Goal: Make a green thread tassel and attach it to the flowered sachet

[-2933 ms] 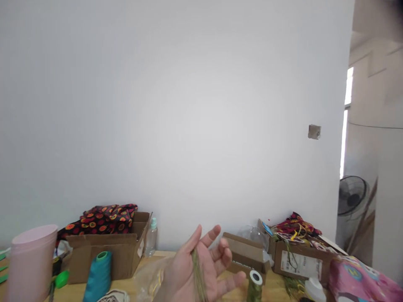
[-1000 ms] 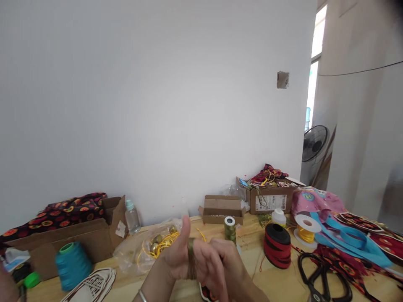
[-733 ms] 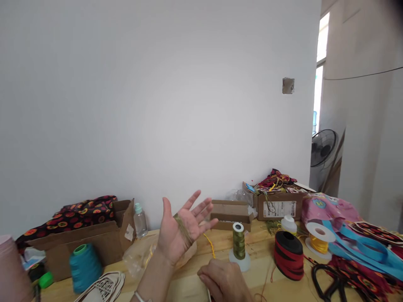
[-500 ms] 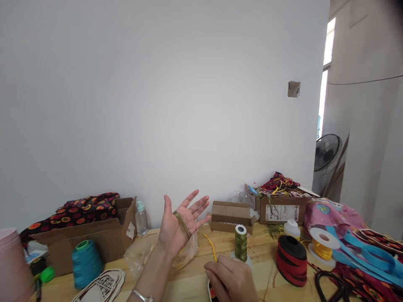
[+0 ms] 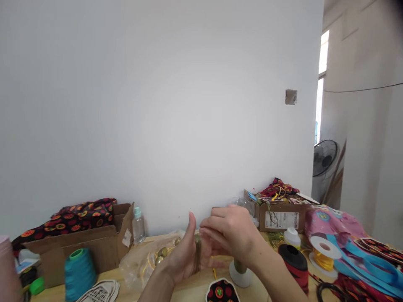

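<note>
My left hand (image 5: 184,258) is held up over the wooden table (image 5: 189,289), palm facing right and thumb up, with a band of olive thread (image 5: 197,256) wound round the palm. My right hand (image 5: 231,235) is right against it, its fingers pinched together at the thread loop and covering the left fingers. The olive thread spool is mostly hidden behind my right hand; only its white base (image 5: 241,277) shows. A round red-and-black patterned patch (image 5: 222,292) lies just below my hands.
A teal thread cone (image 5: 78,272), an open cardboard box (image 5: 91,247) with patterned cloth (image 5: 72,213) and a small bottle (image 5: 137,224) are at the left. A plastic bag of gold beads (image 5: 155,256) lies behind my left hand. A black spool (image 5: 291,262), a yellow reel (image 5: 324,253) and blue ribbon (image 5: 371,270) are at the right.
My right hand has come up from the table to the left palm and now covers its fingers. The left hand, spread before, has dropped a little lower.
</note>
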The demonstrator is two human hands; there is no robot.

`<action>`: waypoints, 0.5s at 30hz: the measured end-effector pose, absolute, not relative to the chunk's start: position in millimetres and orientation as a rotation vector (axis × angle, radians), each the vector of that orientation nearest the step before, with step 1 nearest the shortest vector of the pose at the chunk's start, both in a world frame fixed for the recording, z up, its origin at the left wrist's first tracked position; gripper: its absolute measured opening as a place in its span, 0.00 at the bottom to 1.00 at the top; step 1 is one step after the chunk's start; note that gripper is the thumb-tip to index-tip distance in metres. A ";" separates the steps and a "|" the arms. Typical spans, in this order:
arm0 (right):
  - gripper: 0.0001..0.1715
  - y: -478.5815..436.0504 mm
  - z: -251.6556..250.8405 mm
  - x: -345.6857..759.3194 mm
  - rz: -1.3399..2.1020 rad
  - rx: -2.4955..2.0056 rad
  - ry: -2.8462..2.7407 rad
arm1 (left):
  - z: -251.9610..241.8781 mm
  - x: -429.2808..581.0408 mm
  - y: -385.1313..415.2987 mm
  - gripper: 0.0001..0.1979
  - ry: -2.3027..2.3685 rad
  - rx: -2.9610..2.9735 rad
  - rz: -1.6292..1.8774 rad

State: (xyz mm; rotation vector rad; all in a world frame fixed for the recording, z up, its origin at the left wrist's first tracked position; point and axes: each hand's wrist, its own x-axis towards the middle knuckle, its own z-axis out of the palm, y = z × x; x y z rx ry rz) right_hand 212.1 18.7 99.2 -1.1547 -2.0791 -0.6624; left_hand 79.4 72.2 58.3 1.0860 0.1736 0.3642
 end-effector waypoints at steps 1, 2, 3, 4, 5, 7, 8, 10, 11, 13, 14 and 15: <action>0.09 19.0 103.1 212.7 -0.612 -1.180 -2.085 | 58.5 78.5 70.5 0.44 0.149 1.119 0.342; 0.09 18.9 105.2 213.5 -0.558 -1.189 -2.085 | 58.5 77.7 69.5 0.45 0.122 1.154 0.319; 0.08 18.6 106.0 214.4 -0.497 -1.190 -2.081 | 58.5 77.0 68.9 0.47 0.089 1.193 0.291; 0.08 18.3 105.7 215.5 -0.430 -1.182 -2.081 | 58.7 76.4 68.5 0.48 0.056 1.236 0.260; 0.08 18.0 104.8 216.8 -0.365 -1.174 -2.079 | 59.2 75.7 68.2 0.50 0.028 1.287 0.223; 0.08 17.6 102.6 219.0 -0.258 -1.159 -2.067 | 61.8 74.2 66.8 0.52 -0.011 1.402 0.144; 0.08 17.7 101.6 219.8 -0.214 -1.152 -2.066 | 63.9 73.2 65.6 0.52 -0.022 1.458 0.104; 0.08 18.6 100.3 220.3 -0.133 -1.133 -2.078 | 68.8 70.4 61.8 0.52 -0.035 1.559 0.026; 0.08 19.3 99.7 220.0 -0.089 -1.124 -2.089 | 71.3 68.8 59.4 0.52 -0.043 1.598 -0.007; 0.08 21.2 97.5 218.1 0.001 -1.123 -2.118 | 75.4 65.3 54.1 0.53 -0.049 1.631 -0.020; 0.08 22.4 95.6 216.7 0.037 -1.134 -2.131 | 77.0 63.7 51.6 0.54 -0.065 1.621 0.004; 0.08 23.5 93.3 215.0 0.071 -1.150 -2.153 | 78.6 62.2 49.5 0.54 -0.092 1.585 0.056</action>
